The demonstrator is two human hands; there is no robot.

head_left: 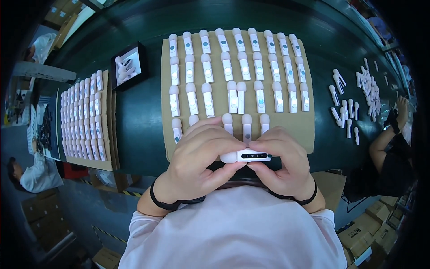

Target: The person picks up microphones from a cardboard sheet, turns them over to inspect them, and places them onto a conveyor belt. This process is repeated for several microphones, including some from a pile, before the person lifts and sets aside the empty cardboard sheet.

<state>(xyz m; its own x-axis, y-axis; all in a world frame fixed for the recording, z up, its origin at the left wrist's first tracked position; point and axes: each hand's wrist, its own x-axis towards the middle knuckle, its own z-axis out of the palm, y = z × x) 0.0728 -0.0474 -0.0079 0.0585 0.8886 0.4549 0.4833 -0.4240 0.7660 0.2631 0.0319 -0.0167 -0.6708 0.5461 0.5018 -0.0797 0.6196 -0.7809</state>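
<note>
Both hands hold one small white device (245,156) sideways close to my chest; it has a rounded cap on its left end and a dark strip on its face. My left hand (199,157) grips the capped end. My right hand (282,163) pinches the other end. Just beyond my hands lies a cardboard sheet (309,134) on the dark green table (139,116). It carries several rows of the same white devices (233,96), caps pointing away from me. The sheet's nearest row is partly hidden by my fingers.
A second cardboard sheet (109,163) packed with white devices lies at the left, with a black tray (129,67) holding several more behind it. Loose devices (351,107) are scattered at the right, where another person's arm (385,134) reaches. Cardboard boxes (358,233) stand on the floor.
</note>
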